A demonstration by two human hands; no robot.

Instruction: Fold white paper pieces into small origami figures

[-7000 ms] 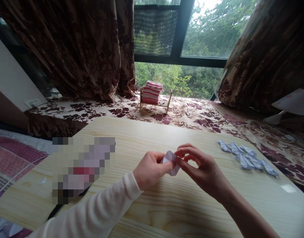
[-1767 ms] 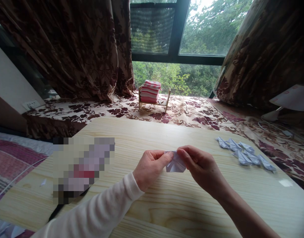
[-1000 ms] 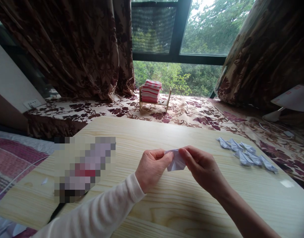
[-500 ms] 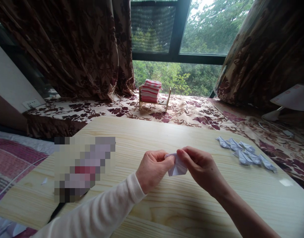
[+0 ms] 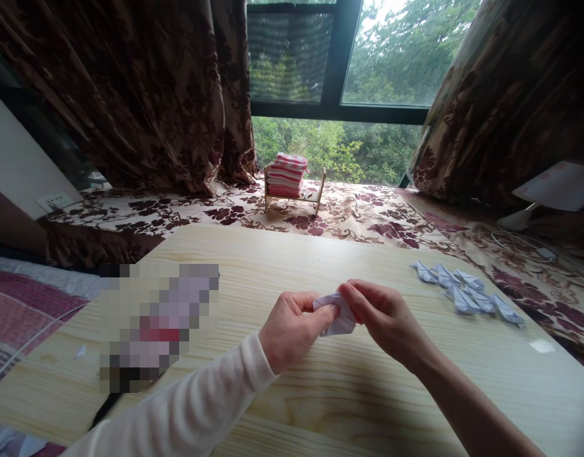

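Above the middle of the pale wooden table (image 5: 254, 266), both hands hold one small folded white paper (image 5: 340, 325). My left hand (image 5: 292, 330) is closed on its left side, with the thumb lying across the front. My right hand (image 5: 380, 311) pinches the upper right edge between thumb and fingers. The fingertips behind the paper are hidden. Several folded white paper pieces (image 5: 463, 299) with pointed ends lie grouped on the table to the right of my hands.
A blurred-out object (image 5: 178, 317) with a dark strap lies on the table's left side. A small white scrap (image 5: 80, 351) is beside it. Beyond the table, a small wooden rack (image 5: 321, 190) holds folded pink-striped cloths (image 5: 286, 176). A white lamp (image 5: 556, 184) stands at right.
The paper has tilted slightly in my fingers, and its lower edge sits a little higher. Both hands keep their grip. The whole view has shifted slightly.
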